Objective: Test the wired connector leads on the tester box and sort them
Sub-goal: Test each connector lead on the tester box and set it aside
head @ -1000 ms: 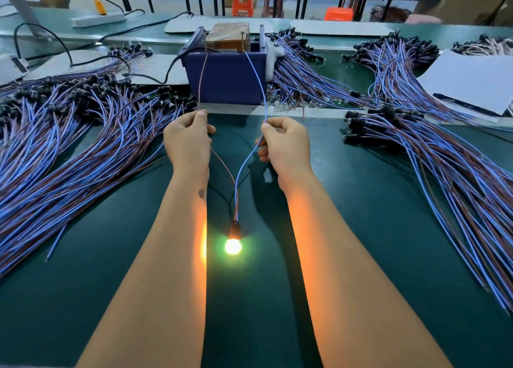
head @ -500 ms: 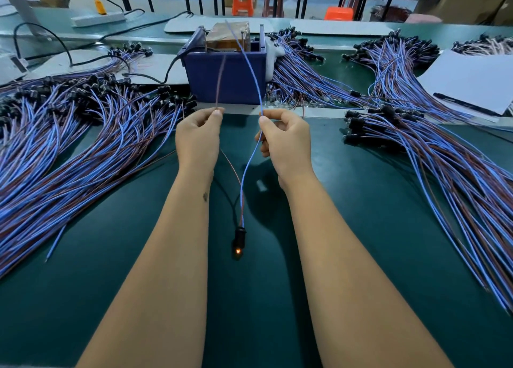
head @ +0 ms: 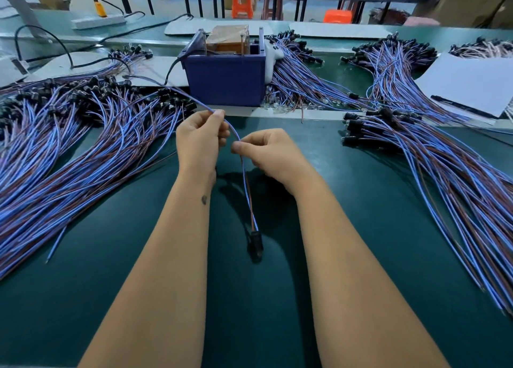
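Observation:
One connector lead (head: pixel 245 178) with a blue and a brown wire runs between my hands. My left hand (head: pixel 198 142) pinches both wires near their free ends, which arc away to the left over the pile. My right hand (head: pixel 268 152) pinches the same wires a little lower. The lead's black connector (head: pixel 255 242) lies unlit on the green mat between my forearms. The tester box (head: pixel 225 80), a blue bin holding a brown block with upright metal pins, stands just beyond my hands.
A big pile of leads (head: pixel 69 145) covers the mat on the left. Another pile (head: pixel 444 173) fans out on the right, with more leads (head: pixel 299 81) behind the box. White paper with a pen (head: pixel 469 90) lies at the far right. A black cable (head: pixel 172 70) enters the box.
The wire ends came off the tester pins and the connector's light went out. My hands drew together, brought both wires into one strand and swung the free ends to the left.

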